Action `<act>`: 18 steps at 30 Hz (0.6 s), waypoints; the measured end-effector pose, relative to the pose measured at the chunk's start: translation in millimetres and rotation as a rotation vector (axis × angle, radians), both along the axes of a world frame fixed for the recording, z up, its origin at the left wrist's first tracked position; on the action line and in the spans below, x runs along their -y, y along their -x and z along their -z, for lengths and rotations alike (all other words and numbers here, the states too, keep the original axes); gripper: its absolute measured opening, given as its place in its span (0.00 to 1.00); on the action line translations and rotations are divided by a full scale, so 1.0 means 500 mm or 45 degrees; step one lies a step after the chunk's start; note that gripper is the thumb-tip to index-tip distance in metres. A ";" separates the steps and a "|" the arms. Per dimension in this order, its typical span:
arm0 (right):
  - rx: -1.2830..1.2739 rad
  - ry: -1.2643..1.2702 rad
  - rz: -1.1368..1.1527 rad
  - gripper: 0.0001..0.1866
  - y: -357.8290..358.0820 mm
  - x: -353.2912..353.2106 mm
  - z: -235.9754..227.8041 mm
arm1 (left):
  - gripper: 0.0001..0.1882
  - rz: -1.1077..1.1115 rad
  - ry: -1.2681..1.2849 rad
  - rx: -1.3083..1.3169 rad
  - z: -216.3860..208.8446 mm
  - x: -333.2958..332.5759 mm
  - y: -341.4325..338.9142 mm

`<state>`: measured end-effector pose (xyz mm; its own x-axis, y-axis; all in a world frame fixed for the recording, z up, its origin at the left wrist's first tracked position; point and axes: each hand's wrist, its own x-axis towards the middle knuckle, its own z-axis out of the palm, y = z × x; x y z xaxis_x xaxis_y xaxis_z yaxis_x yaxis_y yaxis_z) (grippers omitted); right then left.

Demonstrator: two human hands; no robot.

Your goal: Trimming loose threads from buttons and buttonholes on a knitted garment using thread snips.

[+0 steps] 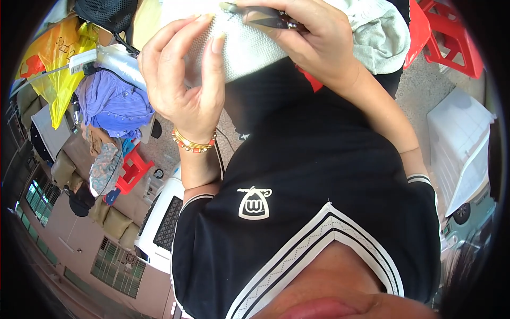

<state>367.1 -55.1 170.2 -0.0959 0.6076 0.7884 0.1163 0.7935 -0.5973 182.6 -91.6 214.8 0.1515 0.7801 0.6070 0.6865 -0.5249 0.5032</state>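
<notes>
Pale knitted fabric (249, 56) with a fine ribbed texture lies over a surface at the top of the view. My left hand (183, 80), with gold and orange bracelets at the wrist, rests at its left side. Thumb and fingers are stretched apart, their tips against the cloth. In my right hand (324, 45) is a pair of small dark snips (271, 20), fingers closed round them. Their silvery tip points left, just above the fabric and close to my left fingertips. A short dark mark or thread shows on the cloth by that tip. More pale fabric (380, 42) is bunched beyond my right wrist.
To the left are a yellow plastic bag (64, 69), a heap of purple-blue clothing (114, 103) and a red stool (135, 167). A white appliance with a dark grille (167, 220) stands lower left. Red plastic stools (451, 32) and a white panel (459, 146) are at right.
</notes>
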 end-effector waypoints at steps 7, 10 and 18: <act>0.062 0.530 -0.085 0.22 -0.010 0.028 -0.061 | 0.15 0.005 0.007 0.018 -0.011 -0.009 0.007; 0.145 0.549 -0.053 0.22 -0.013 0.018 -0.033 | 0.13 -0.016 0.041 -0.043 -0.028 -0.016 -0.011; -0.021 0.056 -0.091 0.19 -0.006 -0.011 -0.010 | 0.09 0.066 0.077 0.072 -0.038 -0.023 -0.016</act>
<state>370.1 -49.6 175.1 -0.1275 0.6335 0.7632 0.0502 0.7726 -0.6329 190.8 -80.2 233.8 0.1592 0.8076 0.5679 0.6287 -0.5264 0.5724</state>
